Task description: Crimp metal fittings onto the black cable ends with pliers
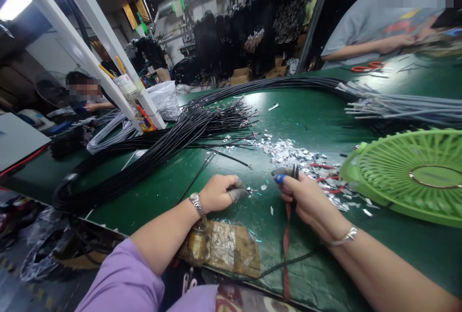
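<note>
My left hand (218, 194), with covered fingertips, is closed in a pinch on the end of a black cable (195, 180). Fine loose strands stick out past its fingertips, and the cable runs back from the hand to the left. My right hand (306, 196), with blue tape round one finger, is wrapped around a small pair of dark-tipped cutters (295, 171). Most of the tool is hidden in the palm, and a red strap (286, 259) hangs below that hand. Silver foil scraps (285, 151) lie scattered just beyond both hands.
A thick bundle of black cables (159, 158) curves across the left. Grey-sheathed cables (404, 105) lie at the back right, near red-handled scissors (368, 67). A green fan (382, 172) stands at the right. A taped cardboard piece (231, 249) lies by the front edge. Two other people sit beyond.
</note>
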Available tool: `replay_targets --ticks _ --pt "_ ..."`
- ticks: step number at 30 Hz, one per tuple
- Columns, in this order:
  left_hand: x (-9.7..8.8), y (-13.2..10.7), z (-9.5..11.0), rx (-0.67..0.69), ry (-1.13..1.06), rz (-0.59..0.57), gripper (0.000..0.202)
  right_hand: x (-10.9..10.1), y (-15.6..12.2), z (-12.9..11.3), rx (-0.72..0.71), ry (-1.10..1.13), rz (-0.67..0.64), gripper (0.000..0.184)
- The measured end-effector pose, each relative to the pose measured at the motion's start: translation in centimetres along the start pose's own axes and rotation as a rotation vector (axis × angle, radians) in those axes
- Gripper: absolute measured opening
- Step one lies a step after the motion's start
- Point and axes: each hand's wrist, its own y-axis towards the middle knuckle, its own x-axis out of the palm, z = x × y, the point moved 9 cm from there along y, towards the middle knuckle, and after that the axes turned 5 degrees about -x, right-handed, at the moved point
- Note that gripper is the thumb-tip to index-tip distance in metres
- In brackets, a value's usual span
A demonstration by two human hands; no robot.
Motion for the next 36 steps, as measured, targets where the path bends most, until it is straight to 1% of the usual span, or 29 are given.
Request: replay_targets --ticks 2,4,7,9,11,13,18,22,25,29,32,36 --pt "0.5 0.2 -1.4 -0.169 -0.275 -0.055 0.036 0.0 0.3 -0.1 -0.031 -0.053 -0.025 0.027" --pt "0.8 0.3 -2.1 -0.273 -0.454 -0.067 0.042 0.7 0.3 -0.5 -0.13 -0.175 -0.101 0.024" --pt "0.9 0.3 -2.2 -0.324 -0.59 -0.066 0.048 2.2 -0.6 -1.6 -0.363 -0.426 -0.23 0.017" --pt "1.1 0.2 -2.2 -0.348 -0.644 -0.085 0.05 3.1 -1.4 -1.9 -0.475 -0.605 -0.293 0.017" --pt "1.3 0.2 -2.2 -0.365 -0.68 -0.11 0.051 3.7 -2.1 -2.1 -0.559 -0.761 -0.317 0.021" --pt "1.5 0.1 -2.3 -0.385 -0.703 -0.129 0.051 4.1 -2.8 -2.3 -0.653 -0.871 -0.317 0.024" --pt "1.7 0.2 -2.6 -0.4 -0.703 -0.138 0.05 4.8 -3.9 -2.7 -0.88 -1.001 -0.309 0.025" --pt "1.5 0.2 -2.5 -0.361 -0.606 -0.094 0.048 5.1 -4.3 -2.9 -0.978 -1.096 -0.298 0.021" --pt "1.5 0.2 -2.6 -0.35 -0.485 -0.065 0.045 5.2 -4.7 -3.3 -1.023 -1.165 -0.273 0.02" --pt "1.5 0.2 -2.8 -0.357 -0.366 -0.063 0.038 5.3 -4.9 -3.6 -1.051 -1.244 -0.25 0.019" --pt "1.4 0.1 -2.9 -0.368 -0.314 -0.07 0.032 5.4 -4.9 -3.5 -1.046 -1.282 -0.245 0.019" --pt "1.5 0.0 -3.0 -0.377 -0.284 -0.082 0.028 5.6 -5.0 -3.3 -1.027 -1.309 -0.28 0.024"
